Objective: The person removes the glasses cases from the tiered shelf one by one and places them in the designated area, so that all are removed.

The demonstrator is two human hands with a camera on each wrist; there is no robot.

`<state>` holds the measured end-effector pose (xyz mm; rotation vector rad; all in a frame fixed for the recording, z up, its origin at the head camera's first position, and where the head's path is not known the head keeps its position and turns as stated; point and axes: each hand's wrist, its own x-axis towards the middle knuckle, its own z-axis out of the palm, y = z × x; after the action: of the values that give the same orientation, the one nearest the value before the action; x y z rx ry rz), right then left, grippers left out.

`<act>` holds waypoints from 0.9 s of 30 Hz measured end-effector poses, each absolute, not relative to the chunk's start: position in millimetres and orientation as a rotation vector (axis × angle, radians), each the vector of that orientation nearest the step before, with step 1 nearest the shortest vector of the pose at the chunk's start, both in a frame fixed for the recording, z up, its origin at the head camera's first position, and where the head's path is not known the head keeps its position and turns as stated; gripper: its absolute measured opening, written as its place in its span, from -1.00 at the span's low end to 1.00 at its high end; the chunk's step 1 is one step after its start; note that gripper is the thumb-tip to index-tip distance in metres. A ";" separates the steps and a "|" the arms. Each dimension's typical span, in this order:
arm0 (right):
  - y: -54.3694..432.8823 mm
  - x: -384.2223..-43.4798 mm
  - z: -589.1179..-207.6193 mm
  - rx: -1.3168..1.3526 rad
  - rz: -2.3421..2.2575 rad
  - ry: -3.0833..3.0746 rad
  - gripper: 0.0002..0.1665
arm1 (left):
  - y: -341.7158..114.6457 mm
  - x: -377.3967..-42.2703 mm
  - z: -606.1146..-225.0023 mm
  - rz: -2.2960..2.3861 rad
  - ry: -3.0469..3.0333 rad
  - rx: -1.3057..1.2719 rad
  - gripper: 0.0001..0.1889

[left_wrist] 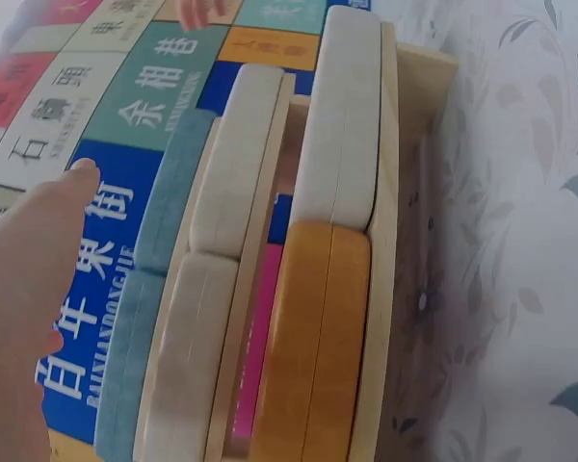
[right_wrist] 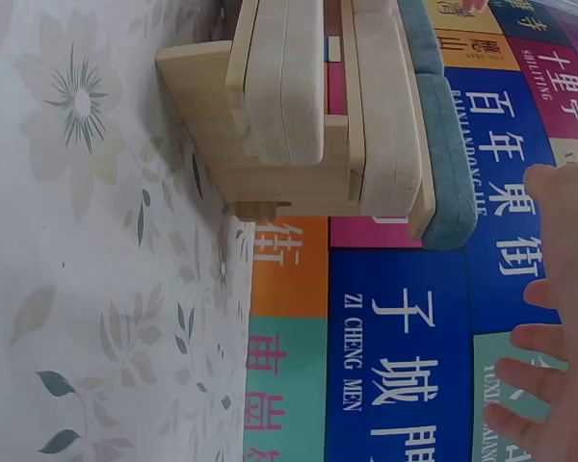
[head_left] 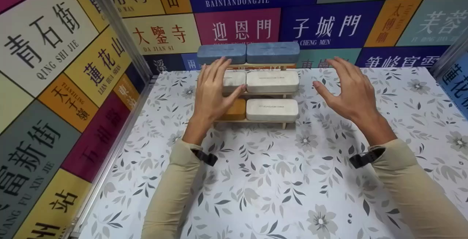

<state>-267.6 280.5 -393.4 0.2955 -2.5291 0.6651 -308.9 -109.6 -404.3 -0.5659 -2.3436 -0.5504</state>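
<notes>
Cases are carried on a tiered wooden rack near the surface's far edge, partly hidden by the left grip in the head view; the right grip is held apart from them. Floral surface is spread in front and to both sides. Both grips are raised, fingers loosely extended, nothing grasped.

Multicol. walls w/ Chinese lettering; white floral tbl.
</notes>
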 end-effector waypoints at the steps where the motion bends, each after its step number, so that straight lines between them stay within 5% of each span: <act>1: 279.7 -266.9 -394.3 0.303 0.681 -2.510 -0.13 | -112.6 -308.6 -405.2 -0.581 -2.318 -0.567 -0.13; 9: 273.8 -260.1 -403.8 0.345 0.764 -2.446 -0.33 | -138.9 -305.5 -417.8 -0.816 -2.187 -0.529 -0.17; 18: 266.0 -253.0 -425.2 0.376 0.859 -2.484 -0.41 | -166.7 -300.7 -446.0 -1.127 -2.195 -0.380 -0.03; 27: 260.2 -251.1 -453.4 0.388 0.976 -2.556 -0.42 | -184.7 -304.2 -477.5 -1.500 -2.221 -0.220 -0.09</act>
<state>-251.1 260.2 -453.4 0.3876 -2.5559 0.9764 -304.2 -184.7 -477.5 -0.2200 -2.2212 -1.4999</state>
